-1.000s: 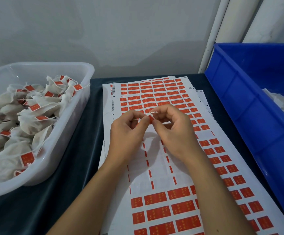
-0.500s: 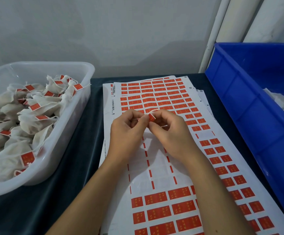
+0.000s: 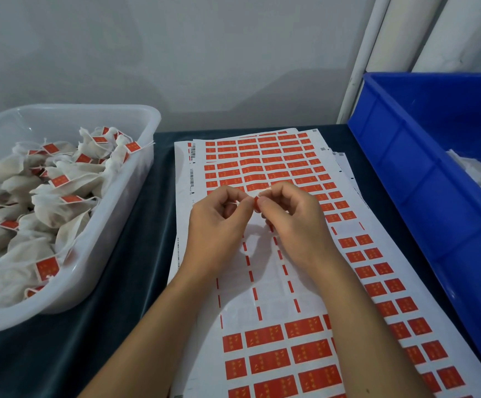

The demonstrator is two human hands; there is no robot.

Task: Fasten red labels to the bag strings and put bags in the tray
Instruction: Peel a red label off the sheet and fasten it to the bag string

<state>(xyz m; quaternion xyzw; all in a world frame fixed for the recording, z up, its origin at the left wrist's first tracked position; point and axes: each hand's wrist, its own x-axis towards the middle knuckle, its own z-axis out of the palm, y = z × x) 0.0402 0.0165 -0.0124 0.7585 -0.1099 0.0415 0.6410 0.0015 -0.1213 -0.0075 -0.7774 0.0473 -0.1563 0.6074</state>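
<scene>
From the head view, both hands meet over the middle of the label sheets (image 3: pixel 265 285): the left hand (image 3: pixel 219 225) and the right hand (image 3: pixel 293 222) each have their fingers curled in, thumb and forefinger tips pinched together on one small red label (image 3: pixel 256 203), with a thin white string (image 3: pixel 263 192) looping out just above it. The bag on that string I cannot make out; it is likely hidden under the hands. To do this well, I'd say fold the label squarely over the string and press along the whole face so both sticky halves bond. The white tray (image 3: pixel 113 239) at the left already holds many tagged bags (image 3: pixel 61 208); a blue bin (image 3: pixel 423 179) stands at the right on the dark surface (image 3: pixel 136 271).
</scene>
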